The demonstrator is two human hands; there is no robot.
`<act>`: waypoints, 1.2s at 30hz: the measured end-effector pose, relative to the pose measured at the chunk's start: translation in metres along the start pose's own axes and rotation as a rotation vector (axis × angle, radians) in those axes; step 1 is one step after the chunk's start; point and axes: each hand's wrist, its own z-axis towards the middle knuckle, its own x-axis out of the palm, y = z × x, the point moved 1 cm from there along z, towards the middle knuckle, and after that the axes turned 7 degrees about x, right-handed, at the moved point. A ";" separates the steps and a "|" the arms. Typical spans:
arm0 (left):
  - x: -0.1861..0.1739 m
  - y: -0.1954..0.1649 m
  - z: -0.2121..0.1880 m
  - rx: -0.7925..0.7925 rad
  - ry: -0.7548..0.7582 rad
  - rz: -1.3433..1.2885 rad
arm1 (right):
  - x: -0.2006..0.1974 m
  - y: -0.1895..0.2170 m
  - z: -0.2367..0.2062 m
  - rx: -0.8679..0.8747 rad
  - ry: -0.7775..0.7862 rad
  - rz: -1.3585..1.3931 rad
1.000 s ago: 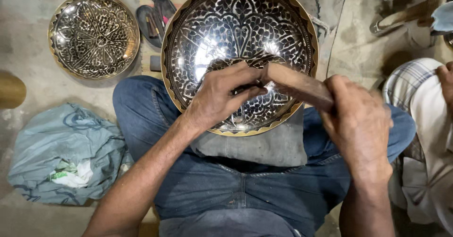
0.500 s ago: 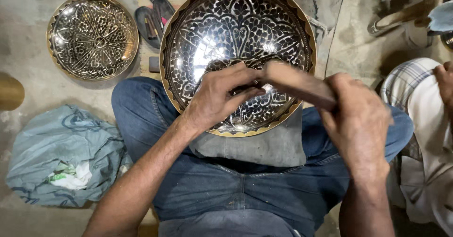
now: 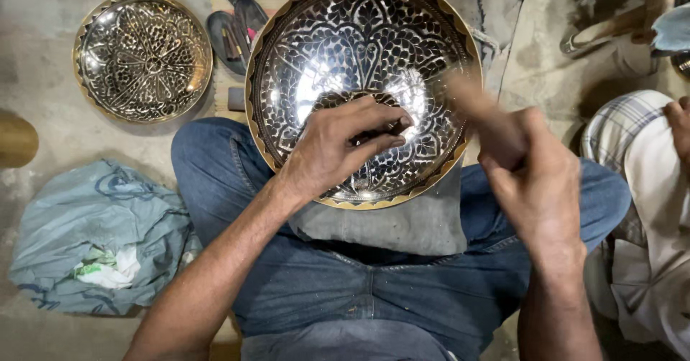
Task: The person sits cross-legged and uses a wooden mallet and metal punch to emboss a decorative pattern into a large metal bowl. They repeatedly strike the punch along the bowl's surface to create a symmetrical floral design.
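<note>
A large engraved metal plate (image 3: 359, 52) with a gold scalloped rim rests on a grey pad (image 3: 402, 224) across my lap. My left hand (image 3: 338, 145) lies on the plate's lower middle, fingers pinched on a small dark chisel (image 3: 388, 130) against the surface. My right hand (image 3: 535, 181) is raised just right of the plate's rim, shut on a wooden mallet (image 3: 478, 109) that is blurred by motion over the plate's right edge.
A smaller engraved plate (image 3: 142, 58) lies on the floor at the upper left, with dark small tools (image 3: 237, 27) beside it. A crumpled blue bag (image 3: 93, 235) sits at the left. Another person's checked-cloth leg (image 3: 640, 188) is at the right.
My right hand has lifted the mallet up and away to the right from the chisel. The left hand stays on the plate with the chisel.
</note>
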 end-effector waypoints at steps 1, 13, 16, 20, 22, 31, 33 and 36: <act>-0.001 0.001 0.000 -0.016 0.011 0.006 | 0.001 0.001 0.000 -0.063 0.026 -0.142; 0.000 0.002 -0.001 -0.013 0.008 0.026 | -0.001 0.007 0.002 -0.090 0.001 -0.222; -0.003 0.000 0.002 -0.068 0.024 0.007 | -0.001 0.007 0.003 0.067 0.039 -0.118; -0.005 -0.006 0.002 -0.074 0.024 -0.006 | -0.004 0.007 0.001 -0.142 -0.020 -0.197; -0.005 -0.007 0.001 -0.065 0.010 -0.017 | -0.004 0.004 -0.001 -0.105 -0.008 -0.164; 0.000 0.005 -0.001 -0.009 -0.002 0.011 | 0.000 0.001 0.001 -0.151 0.018 -0.217; 0.000 0.005 -0.002 -0.005 0.001 0.040 | -0.001 0.003 0.002 -0.197 -0.020 -0.341; 0.000 0.004 -0.005 -0.070 0.007 -0.007 | 0.000 0.004 0.004 0.209 0.054 0.010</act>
